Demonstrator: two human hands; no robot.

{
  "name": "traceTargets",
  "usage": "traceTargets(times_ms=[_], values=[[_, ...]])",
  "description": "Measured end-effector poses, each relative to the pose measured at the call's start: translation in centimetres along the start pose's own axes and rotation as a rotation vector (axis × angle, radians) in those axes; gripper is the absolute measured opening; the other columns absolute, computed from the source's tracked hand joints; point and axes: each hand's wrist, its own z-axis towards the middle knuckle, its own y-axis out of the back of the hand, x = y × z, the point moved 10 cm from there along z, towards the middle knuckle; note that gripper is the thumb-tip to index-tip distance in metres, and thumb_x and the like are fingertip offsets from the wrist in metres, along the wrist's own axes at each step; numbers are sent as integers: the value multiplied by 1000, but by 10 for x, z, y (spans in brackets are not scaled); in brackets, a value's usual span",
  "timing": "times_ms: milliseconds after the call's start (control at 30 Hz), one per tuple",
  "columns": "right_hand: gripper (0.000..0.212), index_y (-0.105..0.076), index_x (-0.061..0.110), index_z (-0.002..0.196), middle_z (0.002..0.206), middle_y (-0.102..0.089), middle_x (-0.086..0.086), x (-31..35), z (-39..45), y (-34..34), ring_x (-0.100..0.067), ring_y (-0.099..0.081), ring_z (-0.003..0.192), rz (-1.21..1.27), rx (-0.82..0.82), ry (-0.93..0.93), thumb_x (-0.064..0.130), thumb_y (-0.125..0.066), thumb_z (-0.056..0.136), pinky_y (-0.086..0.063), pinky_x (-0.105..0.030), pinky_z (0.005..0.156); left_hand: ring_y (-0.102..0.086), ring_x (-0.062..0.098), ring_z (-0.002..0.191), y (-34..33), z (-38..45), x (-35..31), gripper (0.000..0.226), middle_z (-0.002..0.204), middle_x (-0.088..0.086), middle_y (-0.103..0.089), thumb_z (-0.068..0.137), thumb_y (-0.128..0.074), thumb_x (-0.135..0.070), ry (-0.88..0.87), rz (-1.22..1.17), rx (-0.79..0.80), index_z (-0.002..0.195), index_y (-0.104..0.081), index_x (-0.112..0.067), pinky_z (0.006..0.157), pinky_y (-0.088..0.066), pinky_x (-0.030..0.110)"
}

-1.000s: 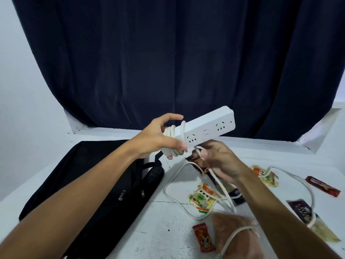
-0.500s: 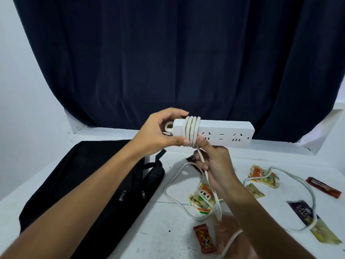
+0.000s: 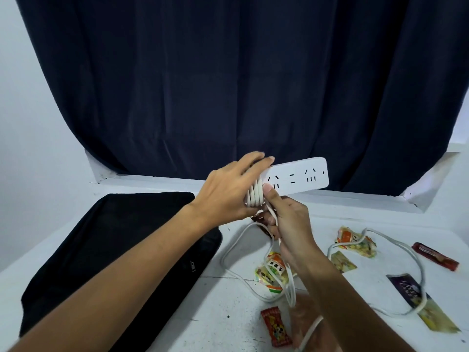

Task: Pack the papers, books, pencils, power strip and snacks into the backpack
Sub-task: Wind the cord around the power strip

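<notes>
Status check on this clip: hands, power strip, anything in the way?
Left hand grips power strip over wound coils. Right hand holds cord. Loose cord trails across snack packets; backpack flat.

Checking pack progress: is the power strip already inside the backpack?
No, the power strip is held above the table by the left hand while the right hand holds its cord; the backpack lies apart.

power strip (image 3: 297, 177) end behind left hand (image 3: 228, 194)

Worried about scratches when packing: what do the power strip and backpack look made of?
Power strip: seemingly hard white plastic, smooth matte shell with crisp socket slots. Backpack: apparently soft black woven fabric, dull, creased and lying slumped flat.
</notes>
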Motion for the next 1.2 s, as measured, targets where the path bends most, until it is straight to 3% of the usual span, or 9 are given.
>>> traceTargets(times_ms=[133, 300, 400, 533, 667, 833, 967, 1033, 1200], values=[[14, -69, 11, 87, 69, -49, -2, 5, 2, -12, -8, -39, 47, -89, 157, -35, 24, -64, 90, -25, -19, 38, -63, 19, 89, 14, -1, 23, 69, 115, -5, -59, 60, -72, -41, 94, -80, -92, 122, -48, -19, 59, -52, 38], [9, -65, 14, 93, 71, -60, -5, 10, -9, 2, -10, -52, 52, -801, 288, 66, 12, -57, 92, -47, -25, 54, -59, 19, 86, 28, -1, 76, 65, 108, -9, -57, 53, -71, -37, 340, -69, -72, 114, -53, -21, 70, -49, 37], [17, -70, 19, 97, 78, -65, 5, 50, -26, -4, -5, -56, 62, -1011, 213, 392, 10, -56, 93, -41, -11, 55, -60, 20, 92, 22, -4, 99, 72, 112, -9, -57, 54, -73, -36, 355, -19, 98, 122, -52, -23, 77, -49, 38], [16, -76, 11, 97, 85, -71, 1, 121, -28, -15, -13, -66, 77, -958, 68, 860, 14, -63, 88, -51, -26, 75, -59, 14, 103, -5, -18, 80, 97, 114, -6, -60, 53, -75, -38, 226, -141, 355, 143, -44, -22, 90, -49, 35], [6, -73, 9, 81, 70, -70, 2, 126, 28, -1, -7, -63, 64, -679, 217, 574, 4, -73, 79, -50, -19, 62, -64, 14, 93, -12, -33, 50, 108, 106, -2, -66, 57, -83, -18, 303, -572, 416, 149, -31, -33, 87, -52, 30], [37, -75, 16, 64, 64, -70, -1, 56, 57, 3, -10, -66, 57, -175, 430, 8, -8, -54, 83, -52, -21, 52, -61, 23, 84, 0, -28, 26, 112, 98, 16, -61, 59, -83, -10, 328, -1018, 319, 152, -23, -27, 77, -52, 37], [19, -74, 14, 77, 69, -64, -4, 30, 35, -15, -14, -59, 64, 10, 578, 16, 1, -79, 64, -44, -24, 55, -56, 27, 71, 0, -26, 32, 112, 86, 10, -57, 61, -81, -11, 408, -1099, 236, 152, -20, -35, 65, -51, 45], [34, -75, 13, 82, 74, -64, -5, 21, 21, -27, -16, -58, 70, 77, 664, -9, 20, -89, 52, -41, -25, 57, -55, 29, 70, 1, -24, 34, 113, 83, 15, -55, 63, -83, -7, 429, -1071, 219, 152, -19, -36, 64, -52, 49], [45, -73, 19, 86, 79, -61, -9, 20, 17, -30, -26, -46, 75, -11, 511, 126, 42, -90, 51, -32, -31, 59, -58, 19, 77, -2, -20, 32, 106, 93, 22, -51, 63, -88, -16, 425, -903, 205, 148, -30, -39, 72, -54, 30]])
